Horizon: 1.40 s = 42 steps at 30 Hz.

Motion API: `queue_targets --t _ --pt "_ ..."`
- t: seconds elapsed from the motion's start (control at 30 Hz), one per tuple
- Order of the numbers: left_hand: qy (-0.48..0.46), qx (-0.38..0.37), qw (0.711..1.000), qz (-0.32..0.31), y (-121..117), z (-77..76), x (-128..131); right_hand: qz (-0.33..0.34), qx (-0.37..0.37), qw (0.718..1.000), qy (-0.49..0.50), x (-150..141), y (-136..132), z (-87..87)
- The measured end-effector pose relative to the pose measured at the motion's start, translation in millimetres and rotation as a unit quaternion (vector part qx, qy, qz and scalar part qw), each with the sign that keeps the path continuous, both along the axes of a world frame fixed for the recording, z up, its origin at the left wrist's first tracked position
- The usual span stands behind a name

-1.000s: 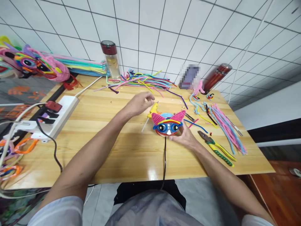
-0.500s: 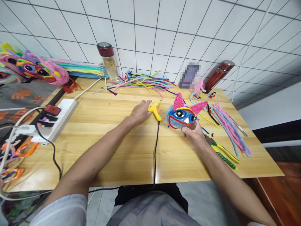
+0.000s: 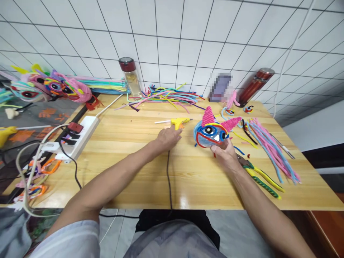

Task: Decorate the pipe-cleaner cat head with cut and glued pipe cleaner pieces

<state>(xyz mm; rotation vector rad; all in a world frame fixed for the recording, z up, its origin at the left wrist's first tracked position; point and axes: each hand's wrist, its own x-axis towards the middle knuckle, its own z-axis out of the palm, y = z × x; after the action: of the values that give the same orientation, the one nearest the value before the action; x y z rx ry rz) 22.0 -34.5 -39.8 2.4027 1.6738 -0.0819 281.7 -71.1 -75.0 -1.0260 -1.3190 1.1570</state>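
Left hand [image 3: 169, 139] curls around the yellow glue gun [image 3: 178, 123], its grip partly hidden by the knuckles; the right hand [image 3: 226, 154] holds the pink-eared figure [image 3: 208, 139] just beside, over the wooden table [image 3: 139, 190]. Pliers [image 3: 249, 166] lie near the right wrist. Farther back, loose pipe cleaners [image 3: 172, 96] lie beside a red-lidded bottle [image 3: 131, 77].

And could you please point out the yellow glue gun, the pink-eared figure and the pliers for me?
Yellow glue gun [image 3: 178, 122]: head view, on its body.
Pink-eared figure [image 3: 212, 135]: head view, on its face.
Pliers [image 3: 264, 185]: head view, on the green handle.
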Motion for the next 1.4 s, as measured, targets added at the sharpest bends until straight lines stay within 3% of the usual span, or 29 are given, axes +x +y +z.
queue_targets --t 0.3,0.43,0.57,0.67,0.8,0.87,0.97,1.03,1.17,1.3,1.4 --pt "0.035 0.004 0.996 0.087 44 -0.9 -91 0.051 0.004 0.999 0.004 -16 0 12.8" --pt "0.002 0.029 0.996 0.088 65 -4.3 -109 0.073 -0.02 0.997 -0.009 -39 11 10.1" --pt "-0.08 0.099 0.985 0.119 65 3.5 -111 0.045 -0.034 0.995 -0.087 -66 29 -1.1" --pt "-0.19 0.195 0.951 0.149 52 19.7 -103 0.03 -0.031 0.991 -0.127 -75 39 -11.2" --pt "-0.351 0.286 0.878 0.154 23 52.1 -75 0.014 -0.01 0.987 -0.159 -63 39 -15.4" --pt "-0.42 0.277 0.853 0.135 7 67.3 -52 -0.024 0.015 0.987 -0.156 -50 35 -10.2" --pt "-0.503 0.183 0.839 0.098 -16 79.0 -15 -0.086 0.045 0.992 -0.085 -32 26 5.3" --pt "-0.549 0.101 0.827 0.065 -28 77.3 7 -0.099 0.046 0.994 -0.017 -25 20 17.6" --pt "-0.601 -0.029 0.798 0.03 -45 60.0 38 -0.062 0.01 0.996 0.066 -24 8 36.7" --pt "-0.573 -0.059 0.818 0.011 -55 43.8 52 -0.028 -0.009 0.996 0.082 -26 -4 41.5" --pt "-0.588 -0.087 0.804 0.016 -58 38.2 55 -0.017 0.016 0.998 0.061 -24 -10 38.4"
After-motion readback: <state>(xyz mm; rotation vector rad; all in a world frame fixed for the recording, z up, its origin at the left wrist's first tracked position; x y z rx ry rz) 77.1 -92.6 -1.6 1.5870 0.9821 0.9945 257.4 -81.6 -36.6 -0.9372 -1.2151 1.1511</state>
